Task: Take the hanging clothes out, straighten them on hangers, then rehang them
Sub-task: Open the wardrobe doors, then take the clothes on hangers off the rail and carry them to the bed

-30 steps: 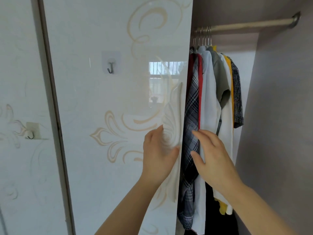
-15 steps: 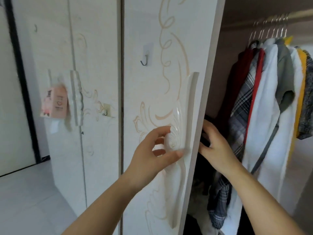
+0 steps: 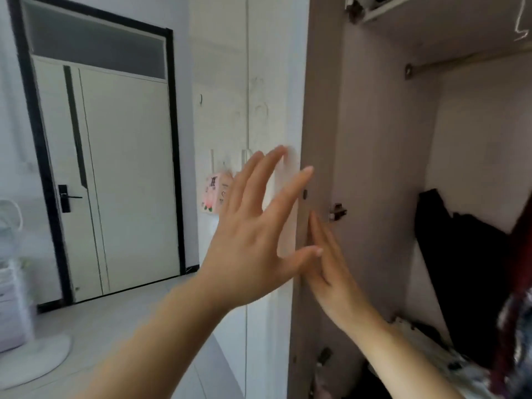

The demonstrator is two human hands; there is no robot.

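Bracing the wardrobe door (image 3: pixel 319 110) between my left hand (image 3: pixel 253 234), fingers spread apart on its outer face, and my right hand (image 3: pixel 331 272), fingers straight and together inside, to hold it wide; the hanging clothes (image 3: pixel 518 283) wait far right, below the rail (image 3: pixel 460 60).

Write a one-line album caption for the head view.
Fingers straight, left hand and right hand flank the edge of the open wardrobe door; a dark garment shows beneath the rail.

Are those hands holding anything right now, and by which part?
Nothing is held. The left hand is spread open beside the wardrobe door; the right hand lies flat, fingers straight, against its inner face.
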